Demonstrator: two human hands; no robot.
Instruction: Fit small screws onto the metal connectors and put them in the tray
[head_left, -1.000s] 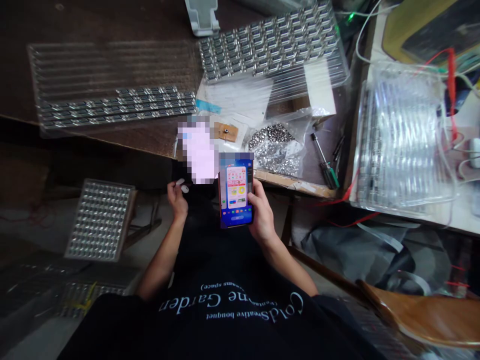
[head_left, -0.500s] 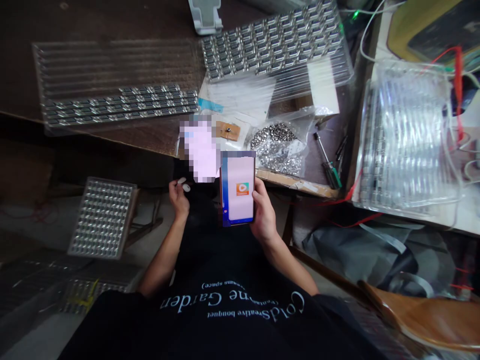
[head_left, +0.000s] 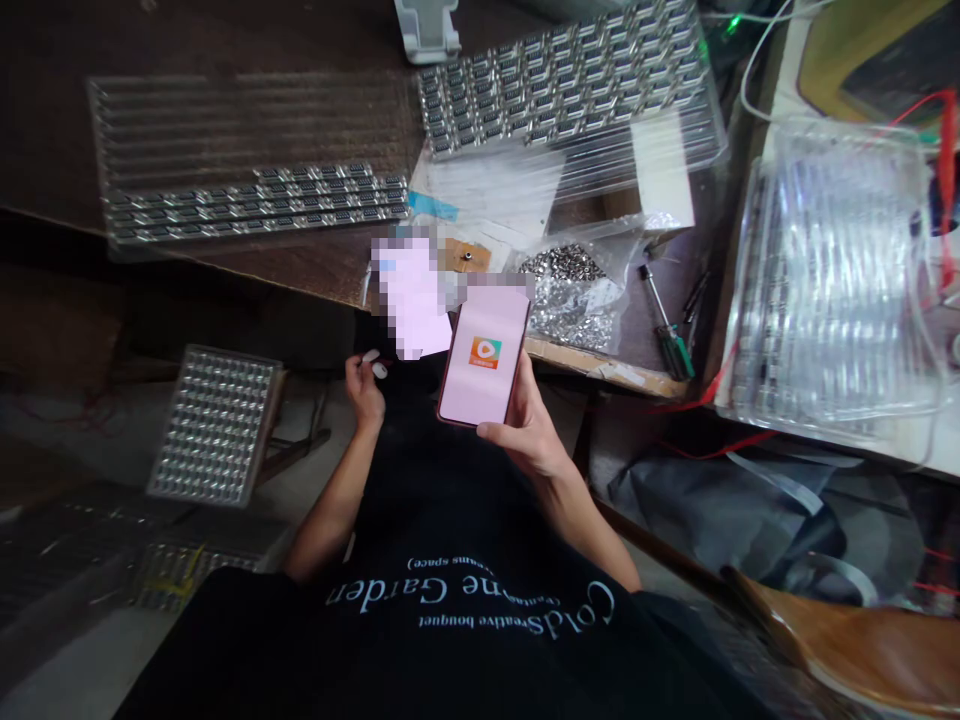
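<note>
My right hand [head_left: 529, 420] holds a phone [head_left: 486, 355] over my lap, its thumb at the phone's lower edge. The lit screen is pale pink with an orange and green icon in the middle. Between the fingers of my left hand [head_left: 367, 393] are white earbuds [head_left: 375, 364]. A pale pink, partly pixelated object [head_left: 416, 300] is at the table's edge, between my left hand and the phone. Behind the phone lies a clear bag of small metal parts [head_left: 574, 295].
Trays of metal connectors [head_left: 255, 205] [head_left: 562, 75] lie on the dark table [head_left: 225, 35]. A green-handled screwdriver [head_left: 671, 345] is right of the bag. Clear trays [head_left: 832, 280] are stacked at the right. A filled tray [head_left: 217, 425] stands low at the left, a wooden chair [head_left: 885, 640] at lower right.
The phone has tilted and risen slightly in my right hand, and the thumb has moved from its side to its lower edge. The blue strip on the screen is gone. The view has shifted slightly.
</note>
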